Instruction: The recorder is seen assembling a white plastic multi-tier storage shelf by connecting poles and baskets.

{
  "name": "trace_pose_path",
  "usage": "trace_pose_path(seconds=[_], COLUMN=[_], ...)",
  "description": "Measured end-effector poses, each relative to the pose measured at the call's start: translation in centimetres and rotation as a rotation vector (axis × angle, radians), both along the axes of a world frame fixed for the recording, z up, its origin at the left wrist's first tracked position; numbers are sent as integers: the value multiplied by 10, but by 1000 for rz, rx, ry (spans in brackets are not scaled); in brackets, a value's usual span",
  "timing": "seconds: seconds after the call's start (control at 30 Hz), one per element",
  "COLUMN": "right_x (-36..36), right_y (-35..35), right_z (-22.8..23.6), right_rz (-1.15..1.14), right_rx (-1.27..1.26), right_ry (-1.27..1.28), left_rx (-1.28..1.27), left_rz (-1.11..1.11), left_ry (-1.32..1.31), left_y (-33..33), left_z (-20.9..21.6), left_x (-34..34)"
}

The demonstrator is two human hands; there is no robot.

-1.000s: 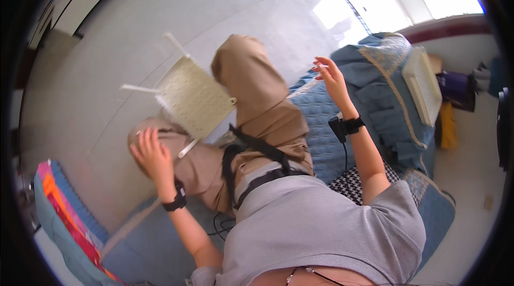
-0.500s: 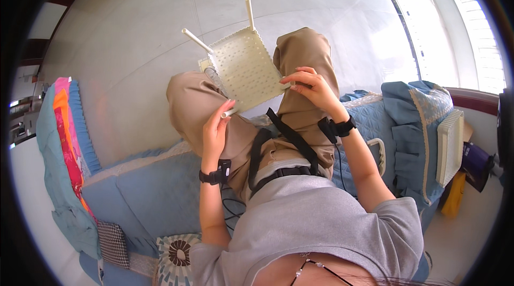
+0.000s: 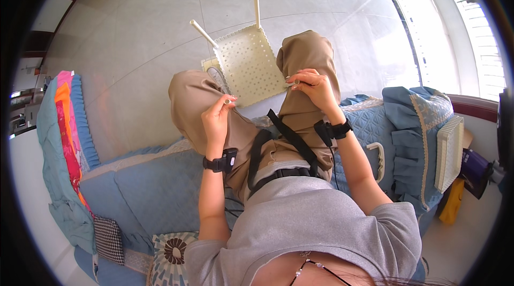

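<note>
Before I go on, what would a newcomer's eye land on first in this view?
First, the cream perforated panel between the knees, with two pale far posts jutting from its far edge. Next, the left hand and right hand, pinching the left near post and right near post at its near corners. At far left, the red, orange and pink cloth stands out beside the blue sofa.

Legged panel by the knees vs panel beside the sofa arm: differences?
Legs: the legged panel has posts at its corners; the sofa-side panel shows none.
Pose: the legged panel turns its perforated face to the camera; the sofa-side panel appears nearly edge-on.
Contact: left hand and right hand hold the legged panel's near posts; neither touches the sofa-side panel.
Shared: both are cream-coloured.
</note>
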State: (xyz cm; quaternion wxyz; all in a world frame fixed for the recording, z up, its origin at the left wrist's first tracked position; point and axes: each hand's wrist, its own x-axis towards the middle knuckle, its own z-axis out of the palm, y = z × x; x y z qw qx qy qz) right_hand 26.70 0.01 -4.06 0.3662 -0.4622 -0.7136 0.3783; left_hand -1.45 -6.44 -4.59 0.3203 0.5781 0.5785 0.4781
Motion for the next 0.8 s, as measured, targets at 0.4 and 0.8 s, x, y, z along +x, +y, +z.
trace_pose_path(seconds=[0.4,0.8], right_x=[-10,-4], right_y=[-3,1], right_z=[-2,7], right_rz=[-77,-32], right_rx=[54,-45], right_ry=[-7,9], left_rx=[114,-283], left_rz=[288,-302], left_ry=[-151,-246], left_y=[14,22], left_z=[-2,3], left_x=[20,-27])
